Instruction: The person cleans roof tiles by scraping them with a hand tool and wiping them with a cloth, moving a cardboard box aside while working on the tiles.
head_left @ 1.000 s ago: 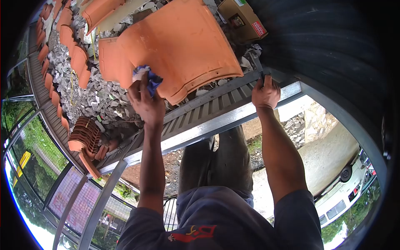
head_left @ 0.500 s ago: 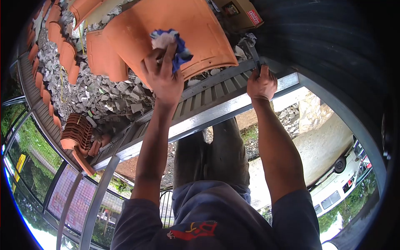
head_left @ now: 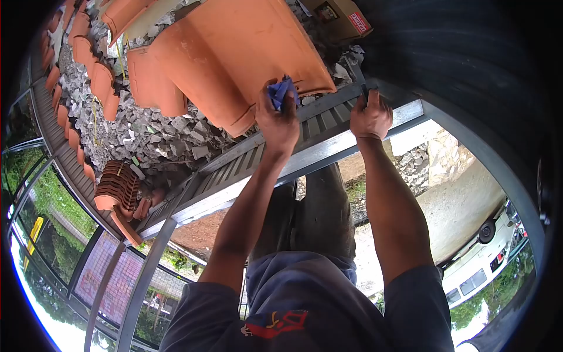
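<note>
Crumpled in my left hand [head_left: 277,124] is a blue cloth [head_left: 282,92], gripped by closed fingers. This hand is at the lower edge of a large curved orange roof tile [head_left: 226,61], close to its right corner. My right hand [head_left: 371,116] is a closed fist at the metal beam [head_left: 328,142]. A narrow dark piece [head_left: 359,75] sticks up from its fingers; I cannot make out whether it is a tool or part of the frame.
Smaller orange tiles [head_left: 153,82] lie on grey rubble [head_left: 143,132] at left, with a stack of tiles [head_left: 117,186] below. A cardboard box [head_left: 339,19] stands at the top. Under the beam, ground and a white vehicle [head_left: 478,276] show far below.
My left hand has moved right and down with the cloth, from the middle of the large tile to its lower edge. My right hand stays at the beam. The view has shifted slightly.
</note>
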`<action>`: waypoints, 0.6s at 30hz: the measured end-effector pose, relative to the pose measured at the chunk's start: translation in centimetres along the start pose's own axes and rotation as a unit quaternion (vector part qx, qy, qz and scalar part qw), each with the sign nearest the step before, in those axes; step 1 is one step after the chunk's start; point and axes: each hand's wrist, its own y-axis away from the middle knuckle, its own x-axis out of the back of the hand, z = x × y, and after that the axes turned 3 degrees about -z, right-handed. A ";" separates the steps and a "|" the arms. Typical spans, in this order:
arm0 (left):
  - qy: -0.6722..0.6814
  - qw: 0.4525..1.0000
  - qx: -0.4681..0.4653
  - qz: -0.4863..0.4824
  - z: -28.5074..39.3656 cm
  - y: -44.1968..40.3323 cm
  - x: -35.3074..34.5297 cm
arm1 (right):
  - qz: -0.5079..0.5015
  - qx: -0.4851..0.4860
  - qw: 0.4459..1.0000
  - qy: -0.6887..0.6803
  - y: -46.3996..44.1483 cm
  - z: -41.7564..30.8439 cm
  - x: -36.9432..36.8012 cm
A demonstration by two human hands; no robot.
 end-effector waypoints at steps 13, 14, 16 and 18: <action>-0.281 0.940 -0.098 -0.169 -2.9 3.3 -3.2 | 0.016 0.011 1.000 0.000 -0.4 0.2 -0.2; -0.283 0.939 -0.100 -0.169 -3.2 2.8 -1.8 | 0.017 0.009 1.000 0.002 -0.3 0.1 -0.2; -0.401 0.894 -0.067 -0.188 -4.0 2.0 1.3 | 0.009 0.003 1.000 0.004 -0.3 0.1 -0.1; -0.425 0.881 -0.095 -0.186 -4.7 1.3 4.9 | 0.000 -0.004 1.000 0.004 -0.5 0.0 -0.1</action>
